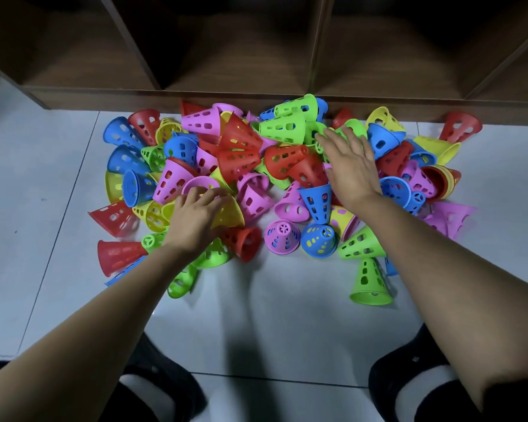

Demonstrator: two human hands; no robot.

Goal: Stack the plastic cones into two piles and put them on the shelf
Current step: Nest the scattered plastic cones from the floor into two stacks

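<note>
While both bare arms reach forward, a loose heap of plastic cones in red, blue, green, yellow and pink lies on the pale tiled floor, right against the base of the brown wooden shelf. Most of the perforated cones lie on their sides, jumbled over one another. At the near edge a few stand upright on their wide rims: a pink cone, a blue cone just beside it, and a lone green cone a little apart from the heap. The left hand rests on a yellow cone at the near left of the heap, its fingers bent and reaching to the rim of a pink cup-shaped cone; whether they actually grip anything cannot be told. The right hand lies palm down over the middle of the heap with straight fingers slightly spread, their tips touching the green cones near the shelf base. Two black shoes over white socks show at the bottom edge.
</note>
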